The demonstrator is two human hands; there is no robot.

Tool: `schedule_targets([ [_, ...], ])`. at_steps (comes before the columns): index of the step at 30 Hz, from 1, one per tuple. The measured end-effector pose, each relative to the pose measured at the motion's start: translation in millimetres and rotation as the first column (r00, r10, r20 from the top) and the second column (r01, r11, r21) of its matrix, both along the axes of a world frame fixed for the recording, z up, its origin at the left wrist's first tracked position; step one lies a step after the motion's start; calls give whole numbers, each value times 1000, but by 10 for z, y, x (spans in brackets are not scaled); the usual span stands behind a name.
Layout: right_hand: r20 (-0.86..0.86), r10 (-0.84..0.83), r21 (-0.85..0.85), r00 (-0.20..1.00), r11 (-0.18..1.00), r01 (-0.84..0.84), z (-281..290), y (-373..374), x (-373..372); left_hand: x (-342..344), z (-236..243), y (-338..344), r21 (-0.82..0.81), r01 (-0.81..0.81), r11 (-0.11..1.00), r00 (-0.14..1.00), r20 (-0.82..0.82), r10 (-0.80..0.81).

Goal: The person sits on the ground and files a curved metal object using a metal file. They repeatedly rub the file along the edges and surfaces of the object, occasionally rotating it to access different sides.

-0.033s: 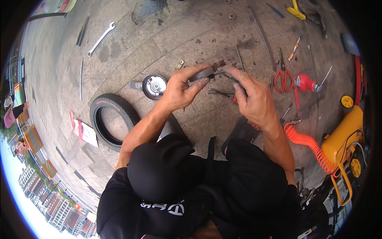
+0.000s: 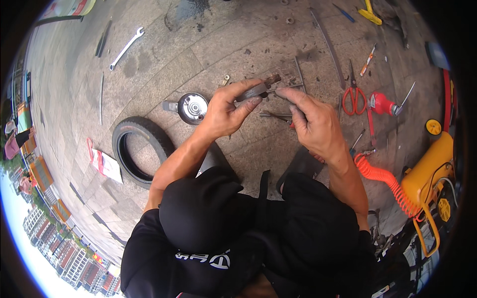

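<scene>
One head view: your left grip (image 2: 223,110) pinches a grey curved part (image 2: 256,91) above the paving (image 2: 184,67); whether your right grip (image 2: 318,121) beside it holds anything, I cannot tell. White print (image 2: 219,261) marks your black top (image 2: 149,263).

Left hand (image 2: 231,107), right hand (image 2: 318,121): 2 total, one each
Dark curved piece (image 2: 254,92): 1
Tire (image 2: 158,135): 1
Round metal housing (image 2: 193,108): 1
Combination wrench (image 2: 125,49): 1
Orange-handled scissors (image 2: 352,92): 1 pair
Pliers (image 2: 279,116): 1 pair, partly hidden
Red bottle (image 2: 380,103): 1
Orange coiled hose (image 2: 382,175): 1
Yellow tank (image 2: 426,166): 1
Yellow wheel (image 2: 433,126): 1 visible
Long flat strip (image 2: 329,47): 1
Yellow-handled tool (image 2: 369,16): 1
Blue tool (image 2: 343,13): 1
Orange-and-white stick (image 2: 368,60): 1
Red-and-white packet (image 2: 105,164): 1
Dark crumbs (image 2: 247,51): several, too small to count
Bystanders (image 2: 16,144): at least 2
</scene>
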State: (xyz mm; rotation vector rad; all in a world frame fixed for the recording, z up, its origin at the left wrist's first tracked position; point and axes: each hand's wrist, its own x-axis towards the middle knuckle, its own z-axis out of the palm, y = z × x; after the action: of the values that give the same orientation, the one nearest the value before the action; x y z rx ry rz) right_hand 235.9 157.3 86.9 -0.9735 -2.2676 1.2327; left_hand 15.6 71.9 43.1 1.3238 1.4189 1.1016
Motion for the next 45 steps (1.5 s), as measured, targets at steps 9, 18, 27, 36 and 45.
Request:
schedule_targets([
  [9, 25, 62, 84, 998, 994, -64, 80, -19, -29, 6, 78, -7, 13, 1, 1000, 999, -49, 0],
  [18, 79, 1, 151, 997, 988, -13, 87, -17, -44, -7, 107, -21, -16, -4, 1000, 1000, -31, 4],
  [27, -5, 10, 181, 1000, 983, -9, 82, -48, -65, 2, 142, -18, 30, 20, 999, 998, -66, -18],
  [36, -15, 33, 160, 999, 987, -30, 93, -94, -115, 6, 163, -47, 14, -18, 1000, 995, -99, 19],
  [45, -19, 12, 147, 1000, 989, -9, 76, -125, -115, 72, 202, -55, 10, -82, 997, 990, -110, 83],
])
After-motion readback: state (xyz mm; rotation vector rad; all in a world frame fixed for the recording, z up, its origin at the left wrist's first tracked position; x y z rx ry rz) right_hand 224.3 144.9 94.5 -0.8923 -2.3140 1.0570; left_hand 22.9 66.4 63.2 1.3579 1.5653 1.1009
